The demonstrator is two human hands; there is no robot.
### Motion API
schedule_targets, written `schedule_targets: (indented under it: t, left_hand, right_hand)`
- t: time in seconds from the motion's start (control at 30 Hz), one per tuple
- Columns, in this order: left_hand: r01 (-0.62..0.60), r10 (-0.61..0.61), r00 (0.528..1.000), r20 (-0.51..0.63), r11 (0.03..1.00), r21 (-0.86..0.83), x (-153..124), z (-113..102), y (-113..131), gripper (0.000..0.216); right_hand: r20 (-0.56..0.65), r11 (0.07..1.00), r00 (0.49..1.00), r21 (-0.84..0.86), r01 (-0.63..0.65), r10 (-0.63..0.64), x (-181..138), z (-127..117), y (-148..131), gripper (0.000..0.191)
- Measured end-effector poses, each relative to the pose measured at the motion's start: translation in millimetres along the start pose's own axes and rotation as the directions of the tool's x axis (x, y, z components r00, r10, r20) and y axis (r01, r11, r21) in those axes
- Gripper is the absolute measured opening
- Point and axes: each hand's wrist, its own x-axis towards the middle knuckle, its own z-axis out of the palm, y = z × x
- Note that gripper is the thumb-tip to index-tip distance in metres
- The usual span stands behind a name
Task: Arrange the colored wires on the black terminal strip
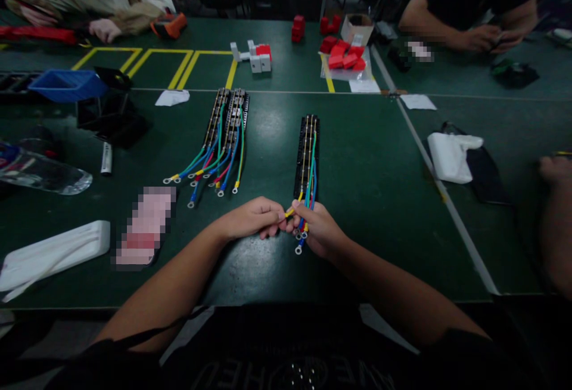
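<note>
A long black terminal strip (306,151) lies on the green table in front of me, with yellow, green, blue and red wires running down to its near end. My left hand (257,217) pinches the end of the yellow wire (289,213). Fingers of my right hand (322,230) close round the wires, with the thumb at the yellow one. Several ring terminals (298,250) poke out below the right hand. Two similar strips (227,118) lie side by side to the left, their ring-ended wires fanned toward me.
On the left are a phone (147,226), a white device with a cable (58,253), a plastic bottle (49,169), a marker (106,158) and a blue bin (67,84). Red blocks (344,56) sit at the back. A white object (451,157) lies right. Other people sit around the table.
</note>
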Motion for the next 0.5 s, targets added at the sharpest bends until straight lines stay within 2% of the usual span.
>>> schedule_targets:
  t: [0.07,0.17,0.33,0.5]
  left_hand:
    - [-0.003,0.005,0.999,0.035,0.998,-0.065,0.4,1.2,-0.7,0.032]
    - [-0.042,0.044,0.999,0.020,0.996,-0.085,0.1,2.3,-3.0,0.030]
    - [-0.161,0.163,0.986,-0.036,0.985,0.055,-0.7,3.4,-5.0,0.032]
    - [-0.190,0.201,0.978,-0.055,0.968,0.167,-1.3,3.0,-6.0,0.033]
  right_hand:
    - [0.025,1.000,1.000,0.017,-0.002,0.001,0.3,-1.3,-0.4,0.042]
    - [0.039,0.999,0.999,0.034,-0.022,0.021,0.6,-3.6,-1.4,0.043]
    - [0.056,0.999,0.998,0.042,-0.003,0.001,0.6,-4.7,-3.9,0.041]
    - [-0.008,0.999,1.000,0.046,-0.009,0.010,0.4,-2.9,-6.1,0.032]
